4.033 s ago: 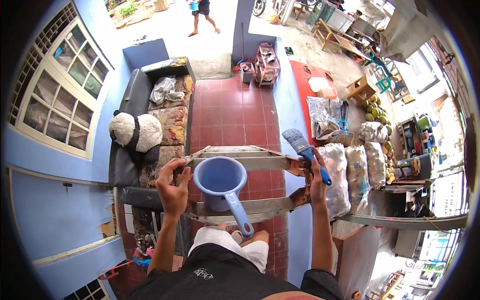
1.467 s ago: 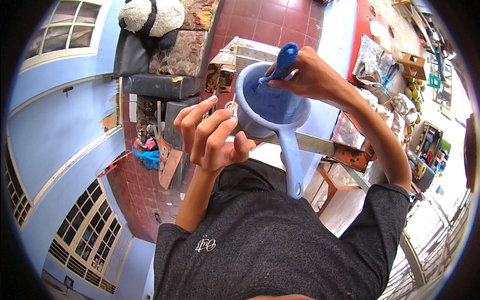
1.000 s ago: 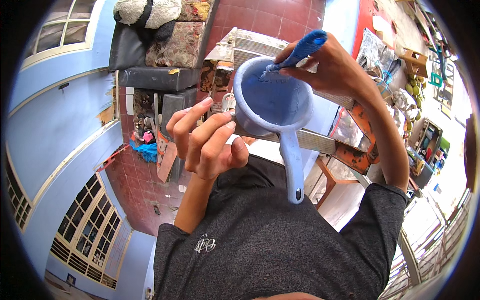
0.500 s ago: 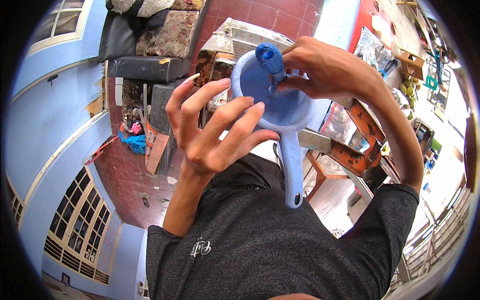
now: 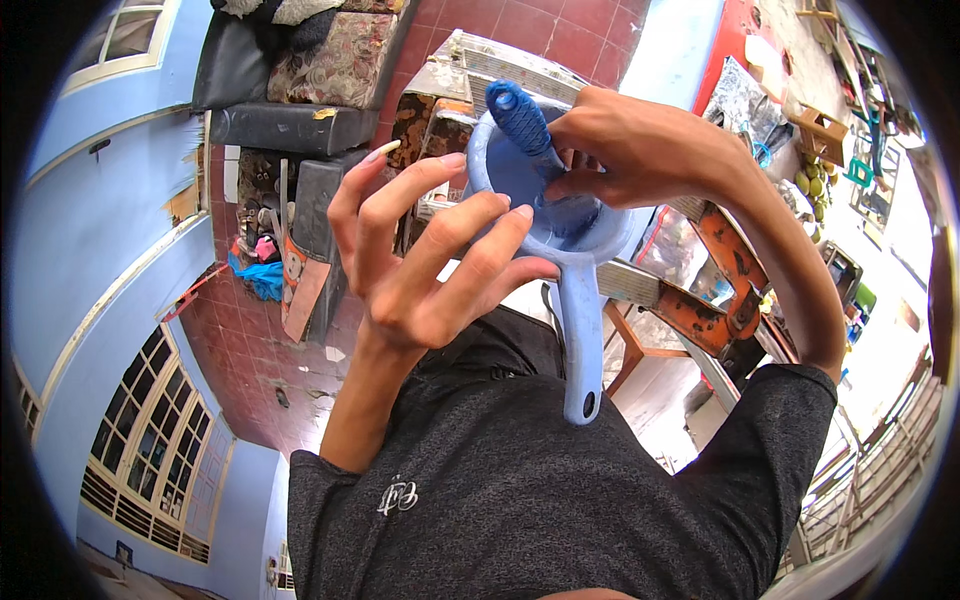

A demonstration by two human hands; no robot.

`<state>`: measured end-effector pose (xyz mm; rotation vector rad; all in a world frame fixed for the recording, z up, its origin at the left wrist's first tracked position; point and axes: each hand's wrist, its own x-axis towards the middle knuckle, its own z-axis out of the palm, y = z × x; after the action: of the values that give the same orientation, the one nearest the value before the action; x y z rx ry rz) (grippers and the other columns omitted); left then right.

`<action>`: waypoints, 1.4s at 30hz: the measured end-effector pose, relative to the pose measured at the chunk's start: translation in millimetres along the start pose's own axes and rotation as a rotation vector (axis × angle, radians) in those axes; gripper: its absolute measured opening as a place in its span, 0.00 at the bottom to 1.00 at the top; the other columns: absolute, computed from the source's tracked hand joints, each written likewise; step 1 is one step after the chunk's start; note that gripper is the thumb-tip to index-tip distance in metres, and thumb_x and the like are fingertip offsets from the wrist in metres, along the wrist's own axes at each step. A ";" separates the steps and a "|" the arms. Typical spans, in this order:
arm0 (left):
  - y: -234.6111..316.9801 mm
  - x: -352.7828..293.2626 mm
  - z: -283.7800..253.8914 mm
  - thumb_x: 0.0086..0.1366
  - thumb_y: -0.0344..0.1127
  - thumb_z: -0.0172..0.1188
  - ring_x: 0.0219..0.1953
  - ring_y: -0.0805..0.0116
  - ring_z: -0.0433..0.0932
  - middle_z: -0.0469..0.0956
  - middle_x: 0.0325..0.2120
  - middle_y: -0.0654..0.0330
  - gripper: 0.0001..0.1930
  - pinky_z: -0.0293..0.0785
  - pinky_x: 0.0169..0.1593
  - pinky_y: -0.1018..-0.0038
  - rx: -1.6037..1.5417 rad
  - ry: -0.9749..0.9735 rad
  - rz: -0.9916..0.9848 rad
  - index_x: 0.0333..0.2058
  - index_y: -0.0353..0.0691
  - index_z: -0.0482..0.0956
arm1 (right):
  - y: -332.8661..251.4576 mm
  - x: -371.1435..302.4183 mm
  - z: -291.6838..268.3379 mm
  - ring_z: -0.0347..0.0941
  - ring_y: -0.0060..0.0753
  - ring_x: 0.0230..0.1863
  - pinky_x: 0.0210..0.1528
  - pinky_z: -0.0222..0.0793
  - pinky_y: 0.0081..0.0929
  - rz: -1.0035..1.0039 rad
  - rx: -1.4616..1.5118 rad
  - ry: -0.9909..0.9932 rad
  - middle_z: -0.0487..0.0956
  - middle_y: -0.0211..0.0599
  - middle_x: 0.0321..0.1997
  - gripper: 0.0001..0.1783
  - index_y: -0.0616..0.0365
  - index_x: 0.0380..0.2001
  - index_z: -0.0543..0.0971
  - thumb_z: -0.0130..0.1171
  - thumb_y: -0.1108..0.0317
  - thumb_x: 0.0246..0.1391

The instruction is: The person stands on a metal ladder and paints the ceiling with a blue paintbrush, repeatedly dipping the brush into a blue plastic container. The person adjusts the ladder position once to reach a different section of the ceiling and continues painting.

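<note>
A light-blue water dipper (image 5: 581, 340) is held up in front of my chest, its long handle pointing down toward my shirt. My left hand (image 5: 430, 270) grips the near-left rim, two fingertips over the edge inside and the thumb outside; its other fingers are spread. My right hand (image 5: 625, 150) reaches over the far-right rim, closed around a blue tool with a ridged handle (image 5: 520, 118). That handle leans to the upper left above the cup. The tool's lower end is hidden by my right fingers and the dipper.
Beyond the dipper stands a rusty metal frame (image 5: 735, 260) with worn planks. A dark sofa (image 5: 285, 130) is at the far left on red floor tiles (image 5: 510, 30). Blue walls with windows (image 5: 155, 430) are on the left. Assorted goods and a cardboard box (image 5: 820, 135) lie to the right.
The tool's handle has tilted further to the left, and my right hand has shifted slightly left with it. The dipper has tipped a little; my left hand keeps its grip.
</note>
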<state>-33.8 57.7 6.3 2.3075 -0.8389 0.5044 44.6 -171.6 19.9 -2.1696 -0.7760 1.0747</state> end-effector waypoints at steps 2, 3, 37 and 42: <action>0.7 1.5 0.2 0.39 0.60 0.76 0.51 0.61 0.75 0.82 0.34 0.72 0.26 0.68 0.60 0.53 0.006 0.001 -0.002 0.32 0.51 0.82 | 0.7 -4.4 -1.0 0.79 0.50 0.29 0.35 0.75 0.40 -0.019 0.036 0.005 0.82 0.51 0.30 0.12 0.66 0.33 0.79 0.66 0.67 0.52; 0.8 1.9 1.5 0.40 0.58 0.75 0.50 0.62 0.76 0.82 0.33 0.72 0.23 0.67 0.60 0.53 -0.011 0.013 -0.015 0.31 0.51 0.83 | -0.1 -7.4 -2.4 0.80 0.50 0.30 0.35 0.75 0.40 -0.026 0.033 0.013 0.82 0.50 0.32 0.13 0.66 0.33 0.79 0.67 0.65 0.53; -4.7 -0.5 7.2 0.40 0.57 0.75 0.51 0.63 0.74 0.80 0.33 0.69 0.25 0.65 0.59 0.54 -0.071 0.059 -0.012 0.33 0.48 0.84 | -1.0 -21.1 45.0 0.80 0.36 0.45 0.41 0.84 0.35 0.301 1.064 0.553 0.79 0.45 0.46 0.20 0.65 0.47 0.77 0.62 0.59 0.60; -6.8 -2.3 11.2 0.37 0.59 0.77 0.51 0.63 0.75 0.80 0.36 0.67 0.30 0.68 0.58 0.56 -0.068 0.104 0.028 0.36 0.47 0.81 | 3.1 -37.0 39.9 0.79 0.34 0.48 0.42 0.84 0.35 0.276 1.193 0.701 0.78 0.41 0.47 0.27 0.63 0.53 0.70 0.64 0.57 0.58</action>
<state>-29.3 55.4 -6.0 2.1909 -0.8270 0.5935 -6.5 -190.2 15.8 -1.3868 0.4386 0.5365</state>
